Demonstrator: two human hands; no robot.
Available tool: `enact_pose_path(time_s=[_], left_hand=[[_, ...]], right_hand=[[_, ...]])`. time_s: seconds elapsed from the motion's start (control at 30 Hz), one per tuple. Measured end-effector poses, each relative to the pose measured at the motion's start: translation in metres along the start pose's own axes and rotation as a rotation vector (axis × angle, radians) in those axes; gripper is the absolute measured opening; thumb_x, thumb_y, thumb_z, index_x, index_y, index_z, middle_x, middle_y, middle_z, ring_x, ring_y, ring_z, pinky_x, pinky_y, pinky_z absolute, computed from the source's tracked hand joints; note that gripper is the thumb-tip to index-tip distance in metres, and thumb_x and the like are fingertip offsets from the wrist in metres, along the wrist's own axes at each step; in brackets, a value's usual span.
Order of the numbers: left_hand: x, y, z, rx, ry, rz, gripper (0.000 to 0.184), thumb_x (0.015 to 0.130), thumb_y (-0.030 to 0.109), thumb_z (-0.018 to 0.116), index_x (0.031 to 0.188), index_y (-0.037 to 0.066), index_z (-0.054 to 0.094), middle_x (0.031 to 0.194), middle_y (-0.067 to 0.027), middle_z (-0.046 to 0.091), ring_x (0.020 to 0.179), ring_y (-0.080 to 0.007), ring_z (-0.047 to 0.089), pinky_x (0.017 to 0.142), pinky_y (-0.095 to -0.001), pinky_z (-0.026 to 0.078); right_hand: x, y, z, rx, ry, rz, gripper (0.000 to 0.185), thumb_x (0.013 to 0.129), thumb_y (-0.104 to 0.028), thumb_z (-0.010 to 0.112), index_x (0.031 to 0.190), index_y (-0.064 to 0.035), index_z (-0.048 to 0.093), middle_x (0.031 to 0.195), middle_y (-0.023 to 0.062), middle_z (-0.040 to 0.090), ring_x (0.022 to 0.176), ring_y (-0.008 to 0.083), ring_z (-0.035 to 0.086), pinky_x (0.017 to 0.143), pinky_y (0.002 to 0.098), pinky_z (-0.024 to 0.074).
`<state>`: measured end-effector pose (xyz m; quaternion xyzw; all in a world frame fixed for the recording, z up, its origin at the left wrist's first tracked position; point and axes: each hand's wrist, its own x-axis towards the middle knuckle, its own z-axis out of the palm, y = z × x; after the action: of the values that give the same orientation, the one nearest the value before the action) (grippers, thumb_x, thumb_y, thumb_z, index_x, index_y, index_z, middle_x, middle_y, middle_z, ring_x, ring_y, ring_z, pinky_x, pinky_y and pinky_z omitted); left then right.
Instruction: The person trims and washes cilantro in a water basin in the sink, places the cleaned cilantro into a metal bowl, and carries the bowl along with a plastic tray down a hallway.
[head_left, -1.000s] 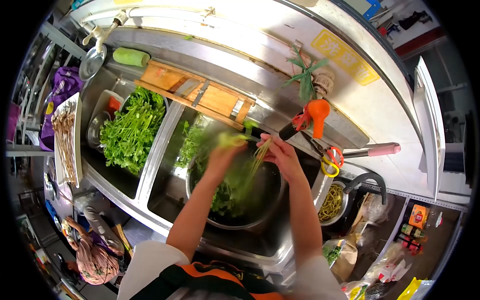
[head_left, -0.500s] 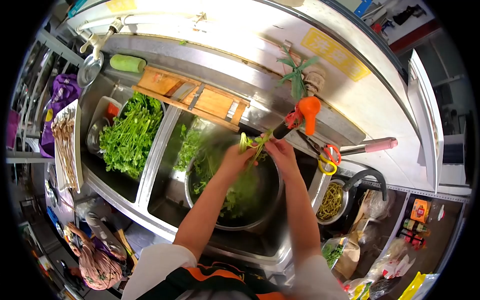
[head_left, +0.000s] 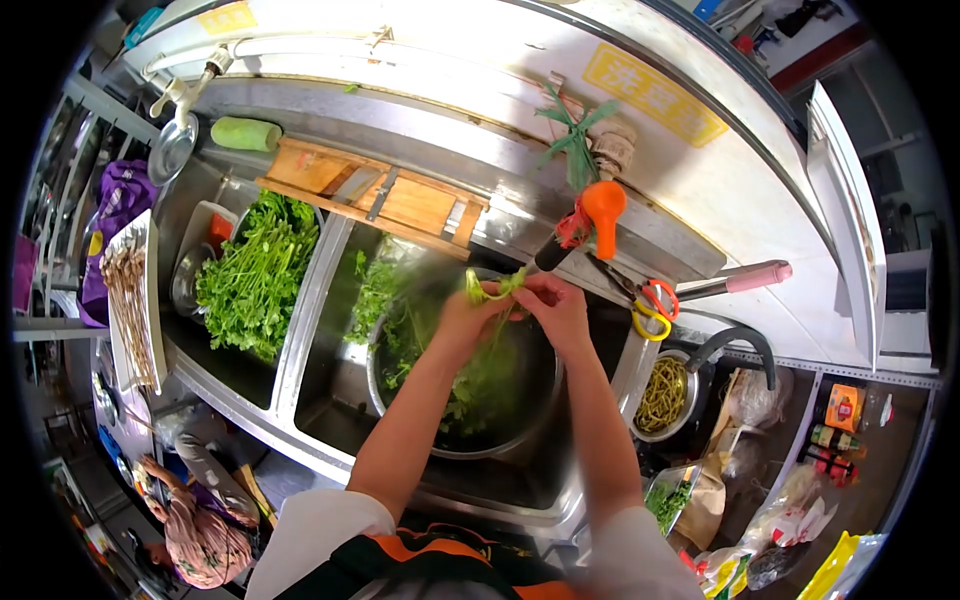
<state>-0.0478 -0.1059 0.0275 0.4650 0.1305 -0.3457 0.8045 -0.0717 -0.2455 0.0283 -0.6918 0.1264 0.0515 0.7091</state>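
Far left, I log one long white tray (head_left: 151,345) of thin brown sticks (head_left: 126,290), beside a purple bag (head_left: 122,200). Below it, one other person (head_left: 207,548) in a patterned top. Next, a round metal dish (head_left: 174,150) under the tap (head_left: 176,95), and one pale green gourd (head_left: 246,134) on the sink ledge. Left basin: a heap of leafy greens (head_left: 258,280). Across the back, a wooden slicer (head_left: 375,195) with metal blades.

Right basin: one wide metal bowl (head_left: 482,456), leafy greens inside. Above it I have my left hand (head_left: 470,320), fingers curled closed round a few green stems (head_left: 497,290). My right hand (head_left: 555,308), thumb and fingers pinched together, grips the same stems just beside it. The stems lie between both hands, over the bowl.

Further right: an orange plastic piece (head_left: 604,208), scissors (head_left: 652,318) with red and yellow handles, a pink-handled tool (head_left: 757,277), a container (head_left: 690,393) of long green-brown strands (head_left: 662,396). Far right, small bottles (head_left: 833,440) on their sides.
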Motion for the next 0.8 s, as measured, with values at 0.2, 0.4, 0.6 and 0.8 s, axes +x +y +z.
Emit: enact_pose_path(time_s=[0.2,0.4,0.6,0.8], left_hand=[[0.006,0.002,-0.004,0.204,0.110,0.091,0.016,0.076,0.011,0.058,0.087,0.006,0.049,0.075,-0.0039,0.058,0.055,-0.0059,0.052,0.036,-0.0173,0.027],[0.012,-0.003,-0.005,0.132,0.104,0.142,0.014,0.077,0.011,0.057,0.087,0.008,0.048,0.078,-0.0035,0.057,0.055,-0.0058,0.051,0.036,-0.0187,0.027],[0.022,-0.006,-0.020,0.255,0.267,0.038,0.014,0.077,0.010,0.056,0.087,0.009,0.047,0.082,-0.0035,0.057,0.066,-0.0097,0.058,0.036,-0.0184,0.027],[0.020,-0.006,-0.007,0.135,0.188,0.104,0.014,0.076,0.010,0.057,0.085,0.010,0.047,0.076,-0.0006,0.054,0.064,-0.0078,0.055,0.038,-0.0196,0.026]], right_hand=[[0.002,0.001,-0.012,-0.271,0.012,-0.012,0.013,0.077,-0.010,0.056,0.083,0.0008,0.057,0.066,0.0022,0.055,0.061,0.0060,0.050,0.056,0.0207,0.0406],[-0.001,-0.006,-0.014,-0.544,0.031,-0.199,0.010,0.075,-0.009,0.055,0.080,0.0000,0.055,0.067,0.0102,0.056,0.058,0.0169,0.054,0.054,0.0254,0.0417],[0.001,0.006,-0.038,-0.570,0.343,-0.033,0.014,0.071,-0.009,0.059,0.083,-0.0031,0.055,0.071,0.0106,0.054,0.058,0.0208,0.053,0.055,0.0301,0.0423],[-0.001,-0.003,-0.010,-0.452,0.269,-0.219,0.027,0.066,-0.008,0.065,0.087,-0.0031,0.050,0.077,0.0070,0.050,0.057,0.0155,0.051,0.053,0.0258,0.0414]])
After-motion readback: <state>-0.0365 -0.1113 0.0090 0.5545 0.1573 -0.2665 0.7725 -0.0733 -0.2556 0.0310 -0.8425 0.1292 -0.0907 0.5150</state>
